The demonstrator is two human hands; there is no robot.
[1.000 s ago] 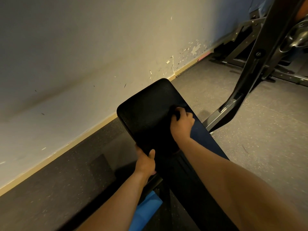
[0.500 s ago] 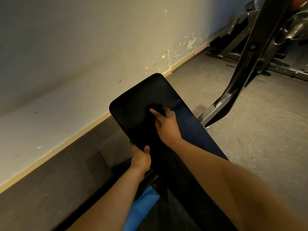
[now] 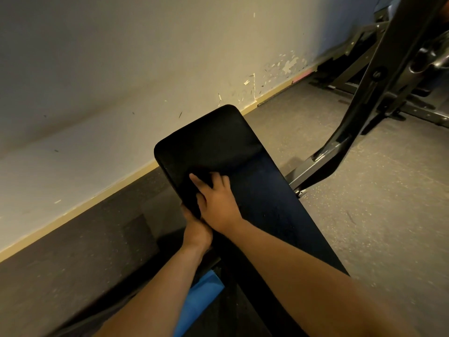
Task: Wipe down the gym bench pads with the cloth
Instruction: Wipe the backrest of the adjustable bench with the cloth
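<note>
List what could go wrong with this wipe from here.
1. The right hand holds the cloth close against the left hand gripping the pad at its edge; they may collide, or the cloth slide off.
2. Cloth and pad are both dark in dim light, so missed patches may go unseen.

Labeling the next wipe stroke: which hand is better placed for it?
Right, likely: the right hand holds the dark cloth on the bench pad; the left hand only grips the pad's edge.
</note>
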